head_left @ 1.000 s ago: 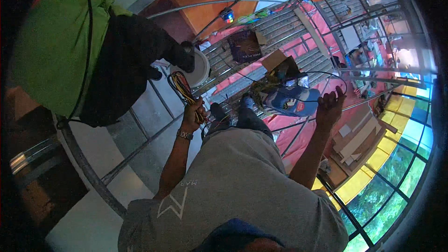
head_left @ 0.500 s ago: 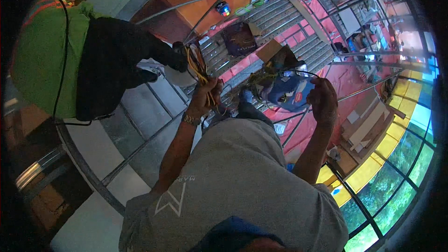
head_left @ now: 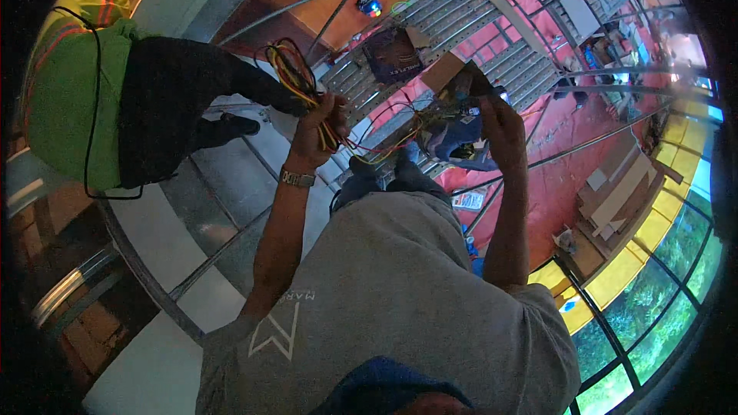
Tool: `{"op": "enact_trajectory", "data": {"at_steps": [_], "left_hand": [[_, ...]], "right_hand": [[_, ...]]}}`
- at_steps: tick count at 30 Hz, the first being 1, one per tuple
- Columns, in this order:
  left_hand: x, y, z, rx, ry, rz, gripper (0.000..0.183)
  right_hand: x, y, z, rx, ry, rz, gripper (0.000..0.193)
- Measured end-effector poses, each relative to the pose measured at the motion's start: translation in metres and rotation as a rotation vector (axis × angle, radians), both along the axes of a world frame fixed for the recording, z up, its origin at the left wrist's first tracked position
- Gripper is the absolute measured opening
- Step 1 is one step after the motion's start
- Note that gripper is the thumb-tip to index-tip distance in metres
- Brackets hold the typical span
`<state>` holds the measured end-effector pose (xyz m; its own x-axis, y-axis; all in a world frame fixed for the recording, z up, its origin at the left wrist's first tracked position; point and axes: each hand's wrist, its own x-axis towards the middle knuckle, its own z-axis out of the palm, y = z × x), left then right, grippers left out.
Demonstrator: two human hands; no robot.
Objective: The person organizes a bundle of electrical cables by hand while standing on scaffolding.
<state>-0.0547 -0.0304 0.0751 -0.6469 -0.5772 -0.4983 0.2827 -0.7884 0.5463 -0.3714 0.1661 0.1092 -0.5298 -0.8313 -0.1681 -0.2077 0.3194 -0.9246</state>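
Note:
My left hand (head_left: 317,129), with a watch on the wrist, is closed round a looped bundle of yellow, red, black and pale electrical wires (head_left: 286,63). The loops stick up past the fingers, and loose strands trail from below the fist toward the middle. My right hand (head_left: 503,132) is raised to the right with its fingers pinched together; whatever sits between them is hidden. Beyond and left of it lies a tangle of thin wires (head_left: 430,117) over a dark blue bag (head_left: 460,137). Some wires span the gap between the hands and this tangle.
At left stands a person in a green top (head_left: 73,107) and black trousers (head_left: 173,100), close to my left hand. Metal scaffold planks (head_left: 446,19) carry a dark printed bag (head_left: 392,54). Thin scaffold bars cross the view. Cardboard pieces (head_left: 615,192) lie at right beside yellow panels.
My right hand has moved left and inward; the black wire seen at its fingertips before is no longer distinct. My left hand has shifted slightly left and up, its wire loops now standing higher.

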Motion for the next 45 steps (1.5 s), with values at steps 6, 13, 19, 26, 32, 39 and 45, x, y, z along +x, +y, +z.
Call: {"op": "enact_trajectory", "data": {"at_steps": [6, 13, 19, 26, 32, 39, 45], "left_hand": [[-0.007, 0.008, 0.003, -0.123, -0.008, -0.052, 0.026], [-0.001, 0.007, -0.015, -0.123, -0.259, -0.147, 0.024], [0.03, 0.013, -0.029, -0.06, -0.259, -0.158, 0.022], [0.056, 0.015, -0.058, 0.0, -0.355, -0.122, 0.019], [0.055, 0.016, -0.057, -0.059, -0.267, -0.242, 0.021], [0.032, 0.024, -0.05, 0.025, -0.279, -0.303, 0.023], [0.012, 0.029, -0.03, -0.073, -0.165, -0.462, 0.03]], "right_hand": [[-0.015, 0.0, 0.001, -0.088, 0.064, 0.027, 0.031], [-0.032, 0.072, 0.024, -0.221, -0.19, -0.405, 0.028], [-0.046, 0.207, -0.029, 0.025, 0.737, -0.582, 0.023], [0.009, 0.429, -0.187, -0.367, -0.075, -1.144, 0.024], [0.118, 0.616, -0.314, 0.053, 0.043, -1.586, 0.035], [0.197, 0.611, -0.369, 1.238, 0.517, -0.539, 0.055], [0.215, 0.482, -0.356, 1.339, -0.089, -0.359, 0.051]]}}
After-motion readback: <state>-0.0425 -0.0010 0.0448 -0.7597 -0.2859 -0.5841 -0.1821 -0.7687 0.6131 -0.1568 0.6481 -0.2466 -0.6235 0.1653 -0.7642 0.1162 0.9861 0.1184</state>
